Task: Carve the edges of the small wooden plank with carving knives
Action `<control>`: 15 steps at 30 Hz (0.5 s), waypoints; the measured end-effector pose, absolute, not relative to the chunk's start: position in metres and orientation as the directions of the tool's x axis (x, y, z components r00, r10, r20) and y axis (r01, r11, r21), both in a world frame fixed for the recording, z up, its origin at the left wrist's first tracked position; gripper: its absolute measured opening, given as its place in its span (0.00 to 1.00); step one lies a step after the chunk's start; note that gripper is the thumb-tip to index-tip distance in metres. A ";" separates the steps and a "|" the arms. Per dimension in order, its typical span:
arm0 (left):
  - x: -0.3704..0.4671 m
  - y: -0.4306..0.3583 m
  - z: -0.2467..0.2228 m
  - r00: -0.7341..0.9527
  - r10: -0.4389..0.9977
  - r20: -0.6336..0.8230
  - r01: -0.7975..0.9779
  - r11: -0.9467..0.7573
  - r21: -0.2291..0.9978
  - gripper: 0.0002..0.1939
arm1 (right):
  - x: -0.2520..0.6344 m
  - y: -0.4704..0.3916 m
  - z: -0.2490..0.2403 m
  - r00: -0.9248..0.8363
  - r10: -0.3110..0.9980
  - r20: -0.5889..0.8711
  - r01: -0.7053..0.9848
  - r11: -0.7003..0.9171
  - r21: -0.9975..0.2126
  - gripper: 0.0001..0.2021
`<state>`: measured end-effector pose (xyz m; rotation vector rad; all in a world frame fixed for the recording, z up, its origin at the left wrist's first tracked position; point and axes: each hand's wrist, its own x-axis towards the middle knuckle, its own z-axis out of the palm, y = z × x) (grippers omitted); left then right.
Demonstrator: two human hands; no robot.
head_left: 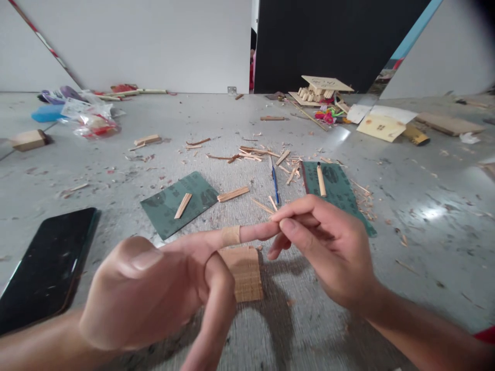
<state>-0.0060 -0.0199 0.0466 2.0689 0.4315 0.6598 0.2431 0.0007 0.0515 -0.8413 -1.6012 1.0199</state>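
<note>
My left hand (150, 288) points its index finger to the right, with the other visible fingers bent and nothing in its grasp. A tan adhesive bandage (231, 235) wraps around that index finger. My right hand (328, 242) pinches the tip of this finger between thumb and fingers. Below the two hands lies a square wooden block (245, 275), partly covered by my left hand. Just beyond my right hand are a blue-handled craft knife (275, 183) and thin wood slivers (263, 206).
Two green sandpaper sheets (170, 203) lie ahead, each with a small wood piece on top. A black phone (42, 263) rests at the left. Wood shavings (255, 152) litter the middle. Plastic bags (91, 116) and a small wooden model (319, 90) are farther back.
</note>
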 end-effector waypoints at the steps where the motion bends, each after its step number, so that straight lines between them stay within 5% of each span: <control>1: 0.002 -0.008 0.054 0.780 0.574 0.249 0.069 -0.475 0.877 0.28 | 0.244 0.002 0.052 -0.227 0.897 0.380 0.059 0.402 -0.914 0.04; 4: 0.015 0.013 0.068 0.728 0.614 0.305 0.188 -0.607 0.772 0.09 | 0.250 0.008 0.053 -0.159 0.891 0.425 0.165 0.449 -0.878 0.04; 10: 0.004 0.021 0.060 0.790 0.325 0.521 0.310 -0.943 0.118 0.12 | 0.258 0.017 0.048 -0.139 0.896 0.421 0.290 0.443 -0.848 0.05; 15: 0.002 0.016 0.054 0.830 -0.002 0.557 0.133 -0.970 -0.202 0.08 | 0.257 0.016 0.046 -0.261 0.856 0.447 0.366 0.516 -0.774 0.05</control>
